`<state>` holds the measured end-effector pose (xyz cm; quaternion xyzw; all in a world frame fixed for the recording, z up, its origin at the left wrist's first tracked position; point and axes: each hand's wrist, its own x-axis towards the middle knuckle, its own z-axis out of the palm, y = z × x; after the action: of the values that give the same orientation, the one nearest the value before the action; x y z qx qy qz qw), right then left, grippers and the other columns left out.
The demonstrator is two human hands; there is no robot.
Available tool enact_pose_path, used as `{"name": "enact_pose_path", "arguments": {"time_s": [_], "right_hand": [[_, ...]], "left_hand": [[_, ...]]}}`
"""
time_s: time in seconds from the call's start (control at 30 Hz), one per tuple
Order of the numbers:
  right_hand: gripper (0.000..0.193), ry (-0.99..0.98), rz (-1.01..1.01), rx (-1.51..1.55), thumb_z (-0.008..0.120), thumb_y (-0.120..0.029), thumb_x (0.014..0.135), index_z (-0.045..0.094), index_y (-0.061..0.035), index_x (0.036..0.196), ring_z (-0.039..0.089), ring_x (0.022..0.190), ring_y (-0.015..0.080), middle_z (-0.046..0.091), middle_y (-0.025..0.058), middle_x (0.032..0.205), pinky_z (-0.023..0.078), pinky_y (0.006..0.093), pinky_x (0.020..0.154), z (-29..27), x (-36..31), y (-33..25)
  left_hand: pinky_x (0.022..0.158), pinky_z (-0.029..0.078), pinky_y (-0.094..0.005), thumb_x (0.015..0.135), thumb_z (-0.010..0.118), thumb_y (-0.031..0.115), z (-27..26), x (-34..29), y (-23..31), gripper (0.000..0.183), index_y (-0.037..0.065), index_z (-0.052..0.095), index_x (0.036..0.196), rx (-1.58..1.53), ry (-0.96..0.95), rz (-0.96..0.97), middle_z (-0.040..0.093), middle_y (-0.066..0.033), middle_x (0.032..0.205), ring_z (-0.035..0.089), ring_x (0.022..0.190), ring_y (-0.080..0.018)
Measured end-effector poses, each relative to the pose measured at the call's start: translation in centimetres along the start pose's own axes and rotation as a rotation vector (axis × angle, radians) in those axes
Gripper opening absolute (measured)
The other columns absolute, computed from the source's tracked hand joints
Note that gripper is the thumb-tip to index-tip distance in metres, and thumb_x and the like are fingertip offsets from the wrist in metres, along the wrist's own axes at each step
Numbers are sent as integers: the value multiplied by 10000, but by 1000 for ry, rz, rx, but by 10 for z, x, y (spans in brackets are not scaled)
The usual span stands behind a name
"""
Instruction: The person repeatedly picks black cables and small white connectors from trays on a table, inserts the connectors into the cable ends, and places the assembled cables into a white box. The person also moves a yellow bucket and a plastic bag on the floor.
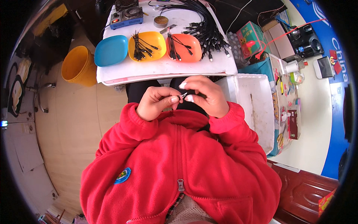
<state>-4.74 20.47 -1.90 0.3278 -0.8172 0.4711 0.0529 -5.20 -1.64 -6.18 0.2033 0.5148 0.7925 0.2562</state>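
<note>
Above my lap, my left hand (160,100) pinches a small black cable end (182,96) between thumb and fingers, with fine light and reddish wire tips showing. My right hand (210,96) meets the same cable end with its thumb, while its index finger arches above, apart from the thumb. White coverings sit on the right thumb tip and index fingertip. Just beyond my hands, a yellow tray (156,39) and an orange tray (194,48) hold short black cables with bared wire ends. Left of them stands a blue tray (111,50) with nothing in it.
On the white table (156,71) are a blue soldering-type heater (126,18), a round tin (161,21) and a large bundle of black cables (209,33). A yellow bucket (79,66) stands at left. A white foam box (257,104) sits close at right.
</note>
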Motion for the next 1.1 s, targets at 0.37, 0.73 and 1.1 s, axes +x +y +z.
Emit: {"name": "enact_pose_path", "arguments": {"time_s": [0.37,0.73,1.1], "right_hand": [[75,86,90,49,600,18,833,577,-12,898,582,775,229,579,87,838,473,306,698,-2,-5,7],[359,257,-419,-410,742,-30,650,670,-62,1000,618,848,231,642,57,977,512,343,685,5,-1,7],[210,169,-411,-388,711,-29,684,652,-55,883,596,778,223,643,52,888,456,330,631,4,0,4]], "left_hand": [[602,436,-208,931,573,14,-1,3,-5,79,-29,624,974,-73,8,47,599,-30,760,537,670,-80],[488,242,-232,938,570,78,1,5,-10,103,-6,606,986,-591,-77,-45,489,-20,652,334,522,-70],[500,307,-211,933,568,44,1,7,-10,78,6,609,987,-432,-76,-123,532,-23,683,409,542,-72]]}}
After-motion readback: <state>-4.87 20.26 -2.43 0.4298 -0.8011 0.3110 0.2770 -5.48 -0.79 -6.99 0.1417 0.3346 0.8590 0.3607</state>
